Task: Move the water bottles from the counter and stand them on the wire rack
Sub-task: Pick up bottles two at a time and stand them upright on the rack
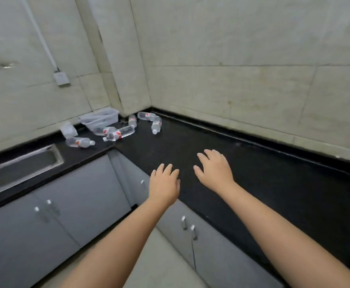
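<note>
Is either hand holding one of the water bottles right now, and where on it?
Nothing is held. The left hand and right hand are open above the black stone counter, far from the clear plastic water bottles lying there.

Head view, looking down, counter corner

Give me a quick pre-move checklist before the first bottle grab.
1. Hands free: ok. Left hand and right hand are open and hold nothing.
2. Bottles located: ok, lying on their sides in the counter corner.
3. Path to them: ok, bare counter between hands and bottles.
4. Crowding: not ok. Several bottles lie against a clear bin.
5. Caps closed: cannot tell.
6. Wire rack: cannot tell, not in view.
</note>
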The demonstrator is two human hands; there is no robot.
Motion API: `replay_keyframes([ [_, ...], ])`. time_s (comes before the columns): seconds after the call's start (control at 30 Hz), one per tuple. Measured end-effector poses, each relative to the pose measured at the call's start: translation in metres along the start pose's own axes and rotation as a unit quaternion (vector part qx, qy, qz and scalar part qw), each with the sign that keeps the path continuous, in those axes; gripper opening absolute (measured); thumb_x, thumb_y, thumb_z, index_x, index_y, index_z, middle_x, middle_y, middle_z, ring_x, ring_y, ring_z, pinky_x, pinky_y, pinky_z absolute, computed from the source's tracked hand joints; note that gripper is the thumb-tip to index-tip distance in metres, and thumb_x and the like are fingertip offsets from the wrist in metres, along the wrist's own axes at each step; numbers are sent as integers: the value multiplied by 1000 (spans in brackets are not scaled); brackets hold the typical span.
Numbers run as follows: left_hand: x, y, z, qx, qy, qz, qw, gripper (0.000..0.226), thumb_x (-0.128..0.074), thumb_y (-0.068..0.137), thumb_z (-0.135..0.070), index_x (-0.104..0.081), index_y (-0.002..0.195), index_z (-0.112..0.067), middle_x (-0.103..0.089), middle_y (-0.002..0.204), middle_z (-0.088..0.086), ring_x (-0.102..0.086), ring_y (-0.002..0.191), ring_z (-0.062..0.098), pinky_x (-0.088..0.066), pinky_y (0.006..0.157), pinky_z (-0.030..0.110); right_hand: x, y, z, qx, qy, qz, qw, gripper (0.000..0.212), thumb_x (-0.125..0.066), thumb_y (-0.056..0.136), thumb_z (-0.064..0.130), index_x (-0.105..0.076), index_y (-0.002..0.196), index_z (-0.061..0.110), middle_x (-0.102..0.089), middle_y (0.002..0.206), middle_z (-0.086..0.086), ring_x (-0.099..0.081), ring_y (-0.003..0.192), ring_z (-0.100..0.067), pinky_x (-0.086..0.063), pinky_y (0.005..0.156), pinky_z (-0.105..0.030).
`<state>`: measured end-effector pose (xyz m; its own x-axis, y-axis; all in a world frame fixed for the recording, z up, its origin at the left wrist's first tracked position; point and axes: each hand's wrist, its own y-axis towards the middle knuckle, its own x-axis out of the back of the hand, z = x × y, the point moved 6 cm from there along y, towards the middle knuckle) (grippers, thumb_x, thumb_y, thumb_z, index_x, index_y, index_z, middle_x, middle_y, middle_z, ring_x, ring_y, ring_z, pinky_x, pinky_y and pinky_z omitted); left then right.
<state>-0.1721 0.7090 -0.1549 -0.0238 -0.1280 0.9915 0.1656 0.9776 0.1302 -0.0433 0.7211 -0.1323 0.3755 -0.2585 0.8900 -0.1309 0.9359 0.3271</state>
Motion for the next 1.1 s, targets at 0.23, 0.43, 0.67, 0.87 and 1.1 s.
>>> replay_keyframes([
  [0.23,-36,8,139,98,-18,17,995,41,-35,97,-27,-37,136,-14,-41,143,7,-32,135,25,-28,108,37,-93,49,84,37,-30,85,995,48,-45,92,31,-38,134,9,-33,146,-15,-24,137,-30,-21,112,-41],
  [0.43,-78,55,221,145,-33,40,988,45,-34,98,-28,-31,140,-14,-30,151,8,-22,141,29,-23,115,41,-178,114,117,31,-16,126,991,44,-48,90,30,-46,127,6,-44,136,-18,-36,127,-32,-31,104,-40],
  [0.67,-113,143,311,181,-39,102,977,46,-33,99,-29,-26,144,-16,-15,157,5,-8,145,27,-13,117,43,-286,221,152,29,-9,209,977,46,-48,90,33,-45,127,6,-43,137,-16,-36,129,-31,-31,105,-40],
  [0.87,-124,201,395,222,-46,117,967,46,-32,100,-29,-26,143,-16,-12,158,5,-6,146,27,-13,118,43,-343,304,190,56,6,245,968,48,-46,91,32,-42,131,6,-41,140,-16,-33,132,-31,-30,108,-41],
  [1.1,-156,300,471,191,-51,107,975,49,-33,99,-30,-25,144,-13,-7,158,8,-3,146,26,-13,119,41,-383,403,181,3,18,223,975,53,-48,90,33,-37,136,10,-34,147,-13,-25,139,-27,-24,112,-37],
])
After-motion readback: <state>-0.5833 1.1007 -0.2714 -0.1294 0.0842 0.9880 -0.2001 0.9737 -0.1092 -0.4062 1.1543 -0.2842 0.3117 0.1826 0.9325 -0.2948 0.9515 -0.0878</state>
